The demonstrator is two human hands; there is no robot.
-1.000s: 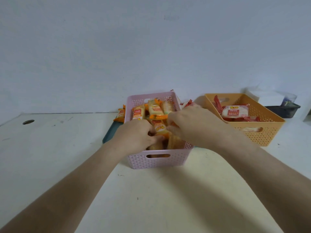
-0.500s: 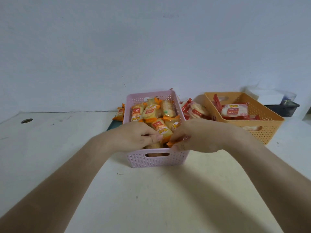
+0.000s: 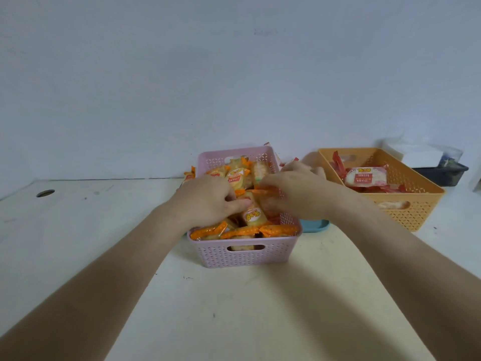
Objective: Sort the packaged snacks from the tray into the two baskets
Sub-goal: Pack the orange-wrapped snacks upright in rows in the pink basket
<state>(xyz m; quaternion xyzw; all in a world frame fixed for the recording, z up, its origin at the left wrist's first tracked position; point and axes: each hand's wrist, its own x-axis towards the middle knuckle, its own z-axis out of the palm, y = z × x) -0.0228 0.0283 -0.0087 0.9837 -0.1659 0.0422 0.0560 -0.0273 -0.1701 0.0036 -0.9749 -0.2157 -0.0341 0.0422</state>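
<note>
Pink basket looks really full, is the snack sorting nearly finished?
Well along, it seems. The pink basket is heaped with orange packets, and the orange basket holds several red packets. Both the left hand and right hand are in the pink basket, handling orange packets. Still left: a few packets lie behind the pink basket, and the tray is mostly hidden.

Baskets: 2, one pink (image 3: 244, 256), one orange (image 3: 406, 204). Hands: 2, left (image 3: 205, 201) and right (image 3: 302, 191). Orange packets in pink basket: too many to count.
</note>
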